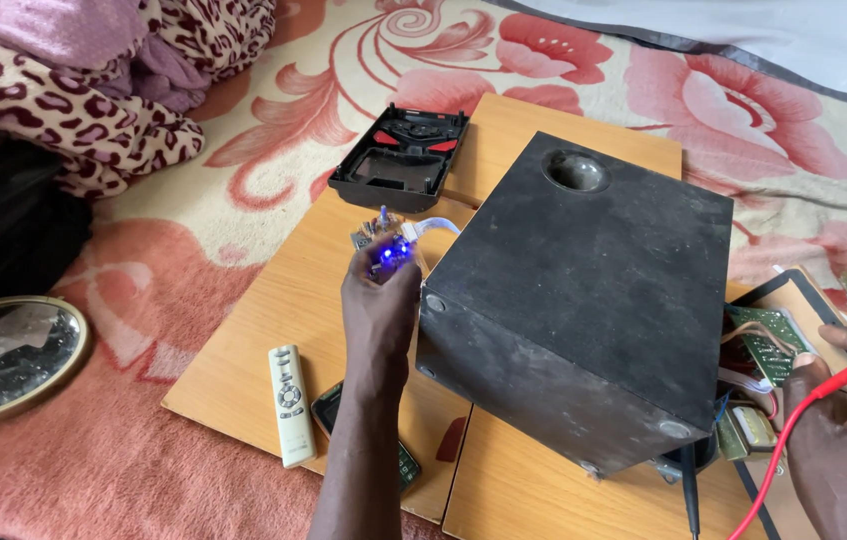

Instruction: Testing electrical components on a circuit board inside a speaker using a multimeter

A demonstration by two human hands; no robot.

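Beside the left face of the black speaker box (583, 300), my left hand (378, 310) holds up a small circuit board (383, 245). My fingers are closed around its lower edge, and a blue light shines on it just above my fingertips. A white ribbon cable (435, 226) goes from the board toward the top edge of the box. The board is in the air, above the wooden board (273, 300) that lies on the bed, and it nearly touches the corner of the box.

My right hand (843, 420) is at the right edge of the view, on the other side of the box. It is closed on a red test probe (828, 385), and the red wire (773, 465) runs down from it. Near this hand a green circuit board (763, 345) sticks out from behind the box, with some wires around it.

On the wooden board, close to my left forearm, lie a white remote control (288, 405) and a dark phone (328, 405), partly hidden under my arm. Behind the small board rests a black plastic panel (403, 160) with red parts. A round mirror (3, 355) lies on the flowered bedcover (343, 60) at the far left, and a spotted blanket (73, 110) is heaped in the upper left corner.
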